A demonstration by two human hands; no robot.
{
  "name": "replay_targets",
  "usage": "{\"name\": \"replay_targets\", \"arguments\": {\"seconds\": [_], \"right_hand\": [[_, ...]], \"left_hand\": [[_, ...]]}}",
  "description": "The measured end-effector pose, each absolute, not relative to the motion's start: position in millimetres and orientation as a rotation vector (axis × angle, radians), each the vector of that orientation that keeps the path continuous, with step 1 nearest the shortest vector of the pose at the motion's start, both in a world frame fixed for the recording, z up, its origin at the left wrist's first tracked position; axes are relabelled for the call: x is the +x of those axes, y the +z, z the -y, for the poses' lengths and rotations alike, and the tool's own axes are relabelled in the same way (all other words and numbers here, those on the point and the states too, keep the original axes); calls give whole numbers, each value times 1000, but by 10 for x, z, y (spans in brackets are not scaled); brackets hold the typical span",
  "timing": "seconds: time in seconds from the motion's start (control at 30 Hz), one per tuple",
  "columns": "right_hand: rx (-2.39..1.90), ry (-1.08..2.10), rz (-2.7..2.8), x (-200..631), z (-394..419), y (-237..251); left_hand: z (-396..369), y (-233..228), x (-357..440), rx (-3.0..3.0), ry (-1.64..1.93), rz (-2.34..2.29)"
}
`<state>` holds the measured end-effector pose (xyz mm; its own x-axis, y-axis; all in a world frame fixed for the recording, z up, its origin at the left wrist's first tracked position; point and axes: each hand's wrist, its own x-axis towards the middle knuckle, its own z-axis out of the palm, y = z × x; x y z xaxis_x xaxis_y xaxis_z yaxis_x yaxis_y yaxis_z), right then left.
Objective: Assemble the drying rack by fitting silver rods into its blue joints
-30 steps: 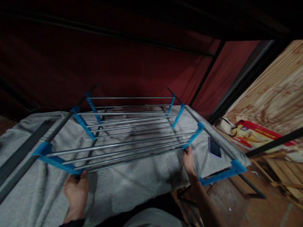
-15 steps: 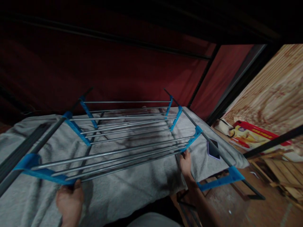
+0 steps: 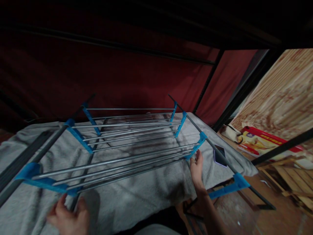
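Rack (image 3: pixel 127 143): a frame of blue brackets and steel rods, lying over a grey blanket (image 3: pixel 146 192) on the bed. It sits roughly level, the near shelf lowest and closest to the person, two more shelves stepped behind it toward the red wall (image 3: pixel 122 75).

Progress, as judged: the three shelves visible have their rods seated in blue brackets at both ends, and the dark side poles run through the brackets. One blue bracket (image 3: pixel 230 189) at lower right, past the bed edge, shows no rods reaching it, so that tier looks unfinished. Whether the joints are pressed home cannot be told in this light.

Orientation: the rods run left to right across the view, rising slightly toward the right. The side poles, which give the rack its long axis, run from the near corners back toward the wall, converging there. The right pole extends forward past the bed to the floor.

Left hand (image 3: pixel 67 218): low at the frame edge, under the near left bracket, fingers spread and reaching up at it; contact looks likely at the fingertips, no closed hold.

Right hand (image 3: pixel 196 168): fingertips up against the near right bracket where the rods end; the fingers look loosely extended, not wrapped round anything.

A phone (image 3: pixel 219 155) lies on the blanket just right of the right pole. A red-edged printed box (image 3: pixel 261 143) lies on the floor farther right.
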<state>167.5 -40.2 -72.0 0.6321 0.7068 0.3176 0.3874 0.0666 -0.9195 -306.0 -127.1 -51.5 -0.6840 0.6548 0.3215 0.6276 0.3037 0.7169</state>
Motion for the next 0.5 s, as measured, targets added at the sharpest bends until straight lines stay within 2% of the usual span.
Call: {"name": "replay_targets", "arguments": {"seconds": [0.17,0.33,0.5], "right_hand": [[-1467,293,863,1754,303,-278],[-1417,338,885,1753,170,-88],[-1419,304,901,1714,113,68]], "left_hand": [[1270,-181,-2594,1773,1493,-2359],[996,328,-2125,2450,1629,-1860],[659,800,-1492,2811,1400,-1484]]}}
